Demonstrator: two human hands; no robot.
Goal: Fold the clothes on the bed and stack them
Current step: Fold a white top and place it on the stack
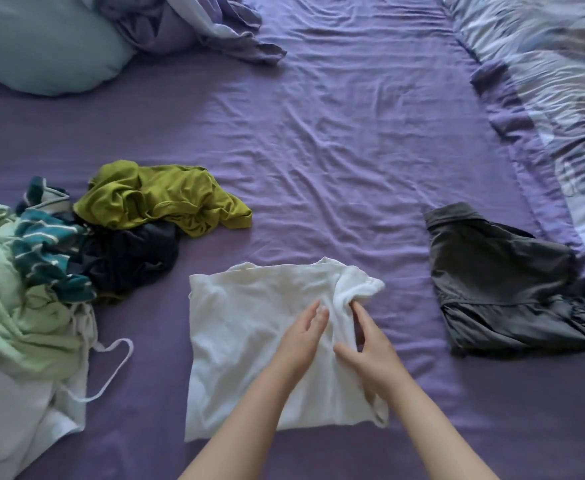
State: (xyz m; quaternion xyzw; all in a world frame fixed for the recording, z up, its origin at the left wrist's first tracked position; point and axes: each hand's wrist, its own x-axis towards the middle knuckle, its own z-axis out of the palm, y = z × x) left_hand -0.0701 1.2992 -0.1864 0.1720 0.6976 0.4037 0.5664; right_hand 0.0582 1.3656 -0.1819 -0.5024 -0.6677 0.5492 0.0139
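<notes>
Head view. White shirt (256,337) lies partly folded on the purple bed sheet (336,161), close to the near edge, between the unfolded pile and the grey shorts (502,285).

Left hand (301,341) rests flat on the shirt's middle, fingers straight and loose, gripping nothing. Right hand (370,344) sits just beside it at a bunched ridge of cloth near the sleeve; fingers and thumb look curled into that ridge, though blur makes the pinch hard to confirm.

Unfolded pile at left: olive top (159,199), striped teal garment (45,251), dark garment (131,258), pale green garment (14,306), a white strap (118,372) trailing loose.

Grey shorts lie folded at right, well apart from the shirt.

Risks, as judged:
- Bunched ridge gets folded in; result is lumpy and a stack on it leans.
- Pulling the sleeve without the left hand pressing drags the whole shirt and undoes the side fold.
- Rumpled sheet gives an uneven base.
- Loose strap could snag on a garment lifted from the pile.
</notes>
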